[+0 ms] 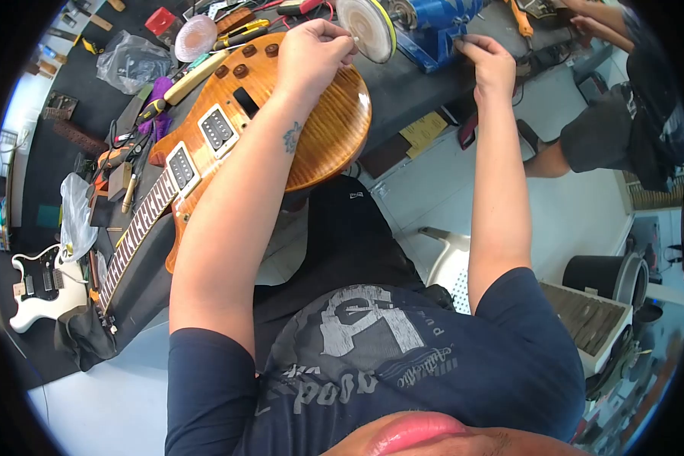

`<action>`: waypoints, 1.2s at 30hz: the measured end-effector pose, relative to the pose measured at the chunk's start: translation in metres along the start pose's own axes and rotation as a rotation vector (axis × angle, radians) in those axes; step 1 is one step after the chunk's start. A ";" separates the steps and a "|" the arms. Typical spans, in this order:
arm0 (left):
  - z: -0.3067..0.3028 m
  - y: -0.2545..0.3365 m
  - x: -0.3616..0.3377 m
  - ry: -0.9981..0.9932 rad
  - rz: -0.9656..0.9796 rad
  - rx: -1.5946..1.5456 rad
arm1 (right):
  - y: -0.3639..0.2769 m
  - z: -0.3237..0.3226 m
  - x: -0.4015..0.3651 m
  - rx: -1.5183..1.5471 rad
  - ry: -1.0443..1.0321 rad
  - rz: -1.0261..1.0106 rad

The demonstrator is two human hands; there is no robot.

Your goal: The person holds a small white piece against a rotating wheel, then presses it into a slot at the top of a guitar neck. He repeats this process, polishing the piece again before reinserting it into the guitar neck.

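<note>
My left hand is closed in a pinch beside the hub of a round buffing wheel with a yellow edge; what its fingertips grip is too small to make out. The wheel is fitted to a blue bench grinder. My right hand reaches the grinder's right side, thumb and forefinger pressed together there; anything between them is hidden. Under my left forearm lies an amber electric guitar with two pickups and dark knobs, its neck pointing toward the lower left.
Tools, a clear plastic bag and a yellow-black cutter crowd the dark bench. A white guitar body lies at far left. Another person's leg is at right, near a white chair. Yellow paper sits below the bench edge.
</note>
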State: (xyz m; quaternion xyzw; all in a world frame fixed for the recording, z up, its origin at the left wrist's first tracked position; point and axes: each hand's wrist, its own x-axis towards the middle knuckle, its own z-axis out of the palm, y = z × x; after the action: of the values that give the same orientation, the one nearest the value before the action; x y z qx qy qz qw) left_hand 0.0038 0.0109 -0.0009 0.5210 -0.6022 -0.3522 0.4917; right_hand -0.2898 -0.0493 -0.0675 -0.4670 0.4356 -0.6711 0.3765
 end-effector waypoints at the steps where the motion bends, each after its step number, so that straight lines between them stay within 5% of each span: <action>1: 0.000 -0.002 0.002 0.004 0.007 -0.001 | 0.002 -0.002 0.004 -0.039 0.012 0.017; 8: 0.003 0.014 -0.004 0.066 -0.062 0.052 | 0.021 0.011 0.000 0.148 -0.019 -0.135; 12: 0.006 0.022 -0.010 0.087 -0.033 0.057 | 0.024 0.028 -0.015 -0.309 0.233 -0.272; 18: 0.005 0.021 -0.007 0.089 -0.070 0.114 | 0.020 0.044 -0.028 -0.489 0.339 -0.431; 36: 0.005 0.008 0.012 0.108 -0.164 0.007 | 0.010 0.048 -0.037 -0.576 0.371 -0.486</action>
State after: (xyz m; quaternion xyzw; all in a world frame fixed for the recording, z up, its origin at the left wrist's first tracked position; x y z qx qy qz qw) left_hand -0.0027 0.0002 0.0075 0.5886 -0.5312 -0.3607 0.4912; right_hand -0.2327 -0.0302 -0.0785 -0.5135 0.5432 -0.6638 -0.0235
